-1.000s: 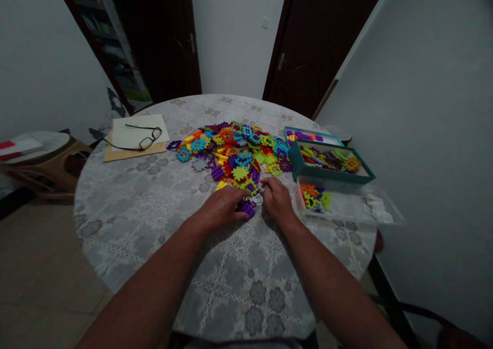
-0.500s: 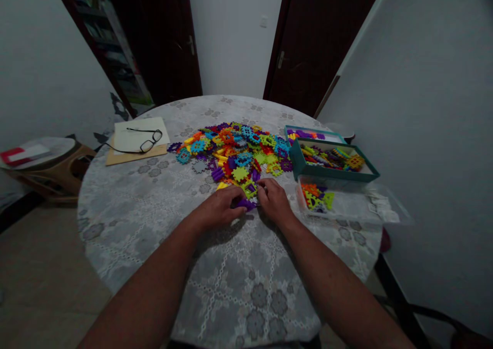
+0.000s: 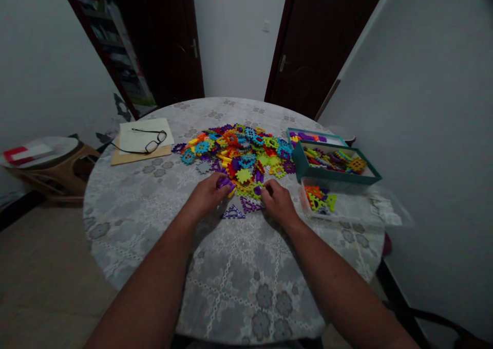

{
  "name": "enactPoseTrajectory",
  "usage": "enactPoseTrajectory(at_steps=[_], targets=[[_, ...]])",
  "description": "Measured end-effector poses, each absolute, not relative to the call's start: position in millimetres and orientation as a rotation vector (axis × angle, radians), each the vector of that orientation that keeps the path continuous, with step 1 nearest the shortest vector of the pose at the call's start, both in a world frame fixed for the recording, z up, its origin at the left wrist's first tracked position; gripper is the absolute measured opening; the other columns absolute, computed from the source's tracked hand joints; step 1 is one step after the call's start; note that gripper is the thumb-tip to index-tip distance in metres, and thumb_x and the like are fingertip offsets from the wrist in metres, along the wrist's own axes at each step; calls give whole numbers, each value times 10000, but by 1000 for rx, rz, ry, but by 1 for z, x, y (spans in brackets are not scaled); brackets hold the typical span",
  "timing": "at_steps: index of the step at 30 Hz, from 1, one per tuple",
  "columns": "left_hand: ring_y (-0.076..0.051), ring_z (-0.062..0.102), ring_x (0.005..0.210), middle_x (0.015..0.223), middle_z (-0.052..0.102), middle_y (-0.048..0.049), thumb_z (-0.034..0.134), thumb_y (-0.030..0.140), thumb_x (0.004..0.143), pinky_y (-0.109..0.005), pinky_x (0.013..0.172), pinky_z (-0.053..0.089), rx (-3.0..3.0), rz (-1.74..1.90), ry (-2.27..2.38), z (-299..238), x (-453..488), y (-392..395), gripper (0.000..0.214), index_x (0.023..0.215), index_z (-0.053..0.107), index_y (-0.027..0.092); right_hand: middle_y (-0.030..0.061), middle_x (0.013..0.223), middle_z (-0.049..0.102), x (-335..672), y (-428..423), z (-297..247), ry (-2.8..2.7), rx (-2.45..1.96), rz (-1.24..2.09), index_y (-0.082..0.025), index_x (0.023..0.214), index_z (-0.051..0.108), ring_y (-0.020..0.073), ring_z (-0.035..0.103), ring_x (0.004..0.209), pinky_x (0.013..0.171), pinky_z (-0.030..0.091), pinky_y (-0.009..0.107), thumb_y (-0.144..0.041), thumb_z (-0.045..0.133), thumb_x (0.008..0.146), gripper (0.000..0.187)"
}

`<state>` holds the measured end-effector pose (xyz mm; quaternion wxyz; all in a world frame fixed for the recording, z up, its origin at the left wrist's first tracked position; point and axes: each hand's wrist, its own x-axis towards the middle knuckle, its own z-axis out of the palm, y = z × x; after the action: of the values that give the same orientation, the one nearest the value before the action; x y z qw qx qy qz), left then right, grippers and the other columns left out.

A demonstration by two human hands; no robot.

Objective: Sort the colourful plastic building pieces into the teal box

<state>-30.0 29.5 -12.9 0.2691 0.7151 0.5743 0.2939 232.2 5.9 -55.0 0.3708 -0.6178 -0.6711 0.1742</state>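
Observation:
A heap of colourful plastic interlocking pieces (image 3: pixel 242 151) lies on a round table (image 3: pixel 154 200) with a lace-patterned cloth. My left hand (image 3: pixel 207 194) rests at the near edge of the heap, fingers curled on a purple piece (image 3: pixel 225 182). My right hand (image 3: pixel 278 202) sits beside it, its fingertips pinched at a small purple and green piece (image 3: pixel 257 189). Two purple triangular pieces (image 3: pixel 242 209) lie flat on the cloth between and just in front of my hands.
A teal box (image 3: pixel 334 175) of pieces and its lid (image 3: pixel 310 134) stand at the right. A clear tray (image 3: pixel 346 205) with a few pieces lies in front. Glasses (image 3: pixel 148 142) rest on papers at the left. A low stool stands left of the table; dark doors stand behind.
Both hands moved forward to the heap's edge. The purple triangular pieces they covered now lie bare on the cloth. My left hand has closed on a purple piece.

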Motion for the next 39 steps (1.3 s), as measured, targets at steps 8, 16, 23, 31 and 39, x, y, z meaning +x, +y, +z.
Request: enactPoseTrajectory(at_steps=[8, 16, 23, 31, 39], targets=[[-335, 736, 1093, 1238, 794, -139, 616, 420, 986, -506, 986, 565, 1999, 788, 1538, -16, -28, 28, 341, 1290, 694, 286, -19, 776, 662, 231, 5, -51, -1644, -1553, 510, -239, 939, 658, 182, 624, 737, 710, 414, 279, -343, 546, 934, 153], [-316, 743, 1111, 1234, 795, -92, 604, 468, 980, -462, 987, 581, 1992, 761, 1504, -14, -28, 30, 338, 1251, 704, 291, -30, 766, 664, 230, 6, -51, -1661, -1566, 507, -243, 967, 679, 175, 611, 719, 696, 410, 273, -327, 571, 945, 139], [-310, 742, 1064, 1148, 802, -109, 587, 447, 989, -444, 958, 572, 1951, 786, 1531, -13, -29, 30, 268, 1134, 731, 274, -12, 818, 702, 232, 5, -52, -1628, -1543, 515, -245, 974, 688, 188, 645, 767, 728, 446, 283, -354, 556, 957, 172], [-350, 726, 1138, 1214, 782, -164, 542, 347, 1001, -492, 1009, 546, 1929, 778, 1634, -18, -36, 33, 297, 1205, 721, 225, 11, 892, 717, 238, 3, -55, -1528, -1557, 506, -245, 1038, 655, 214, 660, 828, 768, 476, 310, -416, 531, 977, 221], [-331, 623, 1388, 1434, 704, -168, 440, 245, 1045, -528, 1189, 468, 1864, 924, 1619, -31, -42, 38, 390, 1362, 668, 243, 19, 874, 701, 239, 0, -56, -1523, -1580, 486, -247, 1049, 649, 229, 643, 823, 765, 474, 334, -431, 531, 968, 234]])
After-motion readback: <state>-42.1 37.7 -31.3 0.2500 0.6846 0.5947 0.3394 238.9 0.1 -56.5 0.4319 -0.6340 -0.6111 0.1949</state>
